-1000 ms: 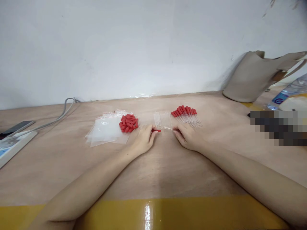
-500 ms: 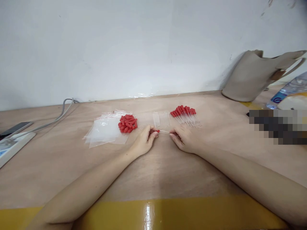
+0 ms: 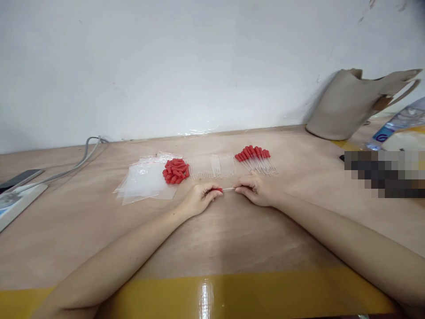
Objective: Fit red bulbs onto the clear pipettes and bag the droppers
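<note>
My left hand [image 3: 201, 198] pinches a red rubber dropper bulb [image 3: 217, 190]. A thin clear dropper tube [image 3: 229, 189] runs level from the bulb to my right hand [image 3: 251, 189], whose fingertips are closed on its far end. How deep the tube sits in the bulb is hidden by my left fingers. Behind my hands lies a row of clear dropper tubes [image 3: 215, 165]. A heap of loose red bulbs [image 3: 175, 171] is left of that row. To its right lie several droppers with red bulbs on them [image 3: 254, 155], fanned out side by side.
Clear zip bags [image 3: 142, 179] are spread left of the bulbs. A power strip [image 3: 23, 206], a cable [image 3: 85, 155] and a phone [image 3: 20, 179] lie far left. At the right stand a beige bag [image 3: 341, 106] and a plastic bottle [image 3: 398, 122]. A white wall closes the back.
Both hands have come slightly nearer to me with the bulb and tube. The tube now lies level rather than slanting, and less of it shows between my hands.
</note>
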`<state>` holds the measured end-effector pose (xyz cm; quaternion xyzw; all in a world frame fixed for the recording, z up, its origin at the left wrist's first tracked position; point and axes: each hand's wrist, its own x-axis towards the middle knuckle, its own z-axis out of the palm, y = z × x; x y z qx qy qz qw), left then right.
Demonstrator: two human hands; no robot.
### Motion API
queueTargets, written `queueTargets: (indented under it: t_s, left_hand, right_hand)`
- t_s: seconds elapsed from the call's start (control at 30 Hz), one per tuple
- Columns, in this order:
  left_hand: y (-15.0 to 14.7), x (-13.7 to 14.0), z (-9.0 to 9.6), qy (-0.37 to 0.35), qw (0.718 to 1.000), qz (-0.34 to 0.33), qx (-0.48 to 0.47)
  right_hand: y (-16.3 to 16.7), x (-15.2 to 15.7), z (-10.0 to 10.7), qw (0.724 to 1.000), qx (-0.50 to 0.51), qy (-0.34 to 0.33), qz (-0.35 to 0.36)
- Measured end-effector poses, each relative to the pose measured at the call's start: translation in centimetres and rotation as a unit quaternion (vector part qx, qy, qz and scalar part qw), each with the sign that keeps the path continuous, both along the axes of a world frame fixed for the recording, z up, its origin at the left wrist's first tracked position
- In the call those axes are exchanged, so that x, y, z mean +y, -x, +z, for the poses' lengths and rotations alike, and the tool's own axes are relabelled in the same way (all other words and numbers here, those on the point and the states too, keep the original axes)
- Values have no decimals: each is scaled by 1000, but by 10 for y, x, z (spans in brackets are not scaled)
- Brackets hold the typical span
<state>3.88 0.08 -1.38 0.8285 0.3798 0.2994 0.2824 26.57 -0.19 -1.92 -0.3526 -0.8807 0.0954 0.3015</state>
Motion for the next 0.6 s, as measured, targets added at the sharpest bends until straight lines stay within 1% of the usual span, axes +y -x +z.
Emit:
queueTargets:
  t_s: [0.07,0.13,0.27,0.33,0.4,0.47,0.53,0.6]
  left_hand:
    - [1,1,-4,8,1000,-11,3]
    - [0,2,-5,-2,1000,-13,16]
    - [-1,1,-4,-54,998,0,42]
    - [-1,0,-3,-84,995,16,54]
    - [-1,-1,1,-104,993,29,56]
    - [-2,-3,6,-108,992,40,52]
    - [-4,-6,14,-90,993,62,50]
    - [-6,-8,20,-59,993,84,53]
  right_hand:
    - [-2,1,1,1000,-16,-3,-1]
    - [-2,1,3,999,-43,-19,-13]
    - [1,-5,5,988,-110,-90,-55]
    - [4,-8,3,984,-114,-116,-77]
    - [7,-9,0,988,-80,-107,-83]
    - [8,-8,-4,994,-27,-73,-82]
    - [8,-6,-5,995,8,-41,-92]
    - [8,-5,-5,994,11,-30,-102]
